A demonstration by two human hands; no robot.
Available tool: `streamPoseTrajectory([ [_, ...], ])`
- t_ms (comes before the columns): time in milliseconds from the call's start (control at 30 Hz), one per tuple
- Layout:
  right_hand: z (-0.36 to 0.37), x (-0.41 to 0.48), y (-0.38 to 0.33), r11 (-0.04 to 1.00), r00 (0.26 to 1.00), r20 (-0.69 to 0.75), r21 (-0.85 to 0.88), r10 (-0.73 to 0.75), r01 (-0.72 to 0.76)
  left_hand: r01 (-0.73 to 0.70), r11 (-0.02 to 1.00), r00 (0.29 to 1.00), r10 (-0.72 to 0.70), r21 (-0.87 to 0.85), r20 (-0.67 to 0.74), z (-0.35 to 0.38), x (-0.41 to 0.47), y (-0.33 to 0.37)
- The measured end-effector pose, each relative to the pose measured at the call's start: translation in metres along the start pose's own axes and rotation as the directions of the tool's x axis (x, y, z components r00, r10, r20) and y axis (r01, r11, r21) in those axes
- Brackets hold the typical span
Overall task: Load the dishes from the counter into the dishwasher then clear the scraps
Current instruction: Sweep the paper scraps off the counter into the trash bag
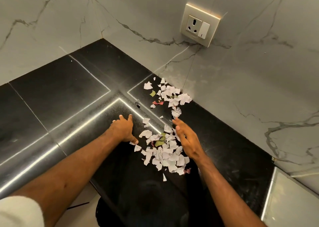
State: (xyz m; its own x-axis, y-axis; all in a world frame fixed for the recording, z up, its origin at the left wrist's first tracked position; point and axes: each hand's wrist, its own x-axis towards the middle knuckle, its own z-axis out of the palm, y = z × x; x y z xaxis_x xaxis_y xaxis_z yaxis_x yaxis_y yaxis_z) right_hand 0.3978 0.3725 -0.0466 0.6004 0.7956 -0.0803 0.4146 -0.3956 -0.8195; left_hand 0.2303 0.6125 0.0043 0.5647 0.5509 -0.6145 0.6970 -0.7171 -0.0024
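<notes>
The scraps lie on the black worktop in 2 loose drifts: a near drift at centre frame between the hands, and a far drift higher up against the wall. The left hand rests flat with fingers spread, holding nothing. The right hand stands on edge with straight fingers beside the near drift, also empty. It's torn paper with a few leaf bits: feather-light, limp, likely to skid on polished stone. Pinching looks hopeless; better to cup both palms inward and scoop.
</notes>
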Motion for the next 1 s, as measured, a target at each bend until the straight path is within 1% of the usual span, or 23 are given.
streamPoseTrajectory([
  [67, -0.004, 0.025, -0.003, 0.997, 0.999, 0.002, -0.073, -0.033, 0.033, -0.038, 0.998, 0.999, 0.037, 0.059, 0.006, -0.01, 0.002, 0.007],
  [133, -0.01, 0.057, -0.006, 0.983, 0.998, 0.04, -0.173, -0.056, 0.063, -0.062, 0.993, 0.998, 0.062, 0.102, 0.008, -0.016, 0.006, 0.008],
  [300, -0.031, 0.138, -0.005, 0.914, 0.993, 0.094, -0.393, -0.068, 0.099, -0.085, 0.991, 0.995, 0.08, 0.107, 0.052, -0.019, 0.018, 0.009],
  [400, -0.038, 0.174, -0.007, 0.884, 0.988, 0.138, -0.448, -0.076, 0.131, -0.123, 0.985, 0.991, 0.115, 0.119, 0.07, -0.015, 0.027, 0.007],
  [533, -0.033, 0.202, 0.006, 0.878, 0.968, 0.248, -0.456, -0.031, 0.145, -0.123, 0.988, 0.99, 0.115, 0.095, 0.079, -0.013, 0.029, 0.007],
  [633, -0.014, 0.196, 0.02, 0.888, 0.97, 0.241, -0.438, -0.036, 0.142, -0.121, 0.988, 0.99, 0.113, 0.093, 0.087, -0.014, 0.029, 0.008],
  [733, 0.003, 0.176, 0.02, 0.879, 0.976, 0.208, -0.452, -0.064, 0.154, -0.123, 0.987, 0.99, 0.115, 0.107, 0.082, -0.015, 0.03, 0.008],
  [900, 0.022, 0.112, 0.004, 0.905, 0.949, 0.289, -0.358, -0.126, 0.229, -0.113, 0.988, 0.993, 0.108, 0.105, 0.054, -0.015, 0.027, 0.007],
  [1000, 0.033, 0.072, -0.008, 0.929, 0.93, 0.338, -0.278, -0.142, 0.243, -0.108, 0.991, 0.994, 0.106, 0.077, 0.032, -0.015, 0.025, 0.008],
])
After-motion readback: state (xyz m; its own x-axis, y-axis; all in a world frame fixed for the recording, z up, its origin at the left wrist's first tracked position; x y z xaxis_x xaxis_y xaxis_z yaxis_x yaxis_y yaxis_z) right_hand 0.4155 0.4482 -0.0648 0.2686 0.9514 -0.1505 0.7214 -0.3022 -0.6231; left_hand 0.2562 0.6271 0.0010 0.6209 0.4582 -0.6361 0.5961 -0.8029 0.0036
